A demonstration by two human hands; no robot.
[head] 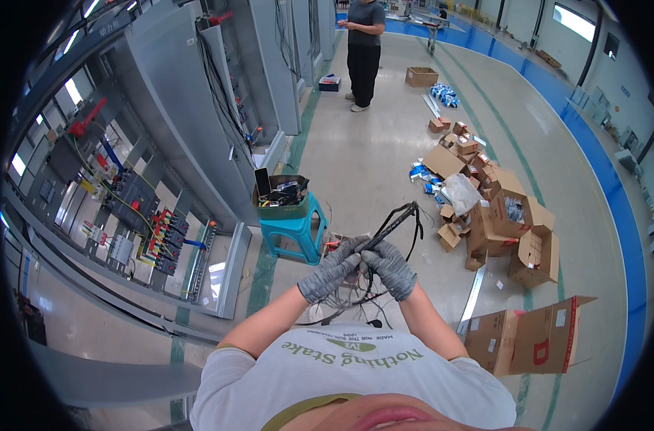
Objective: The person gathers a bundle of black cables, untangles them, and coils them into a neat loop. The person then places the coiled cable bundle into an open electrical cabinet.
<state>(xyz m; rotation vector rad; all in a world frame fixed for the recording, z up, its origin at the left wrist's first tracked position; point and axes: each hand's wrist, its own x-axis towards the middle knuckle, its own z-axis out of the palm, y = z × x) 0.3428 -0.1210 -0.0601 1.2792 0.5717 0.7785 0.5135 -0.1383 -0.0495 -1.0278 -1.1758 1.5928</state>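
Observation:
Both hands wear grey knit gloves and meet in front of my chest on one black wire bundle (pixel 394 223). My left hand (pixel 332 272) closes round the bundle from the left side. From the right, my right hand (pixel 390 268) grips it close beside, the fingers of both hands touching. The bundle's far end slants up and away to the right, where some black strands bend over and hang down. Loose thin wires (pixel 354 299) dangle below the gloves. Exactly what lies between the fingertips is hidden.
At left stands an open electrical cabinet (pixel 241 275) with breakers (pixel 133 196). A green bin (pixel 284 210) of tools sits on a blue plastic stool (pixel 289 237). Cardboard boxes (pixel 537 258) are heaped at right, with a large carton (pixel 542 345) nearer. Farther off, a person (pixel 365 54) stands.

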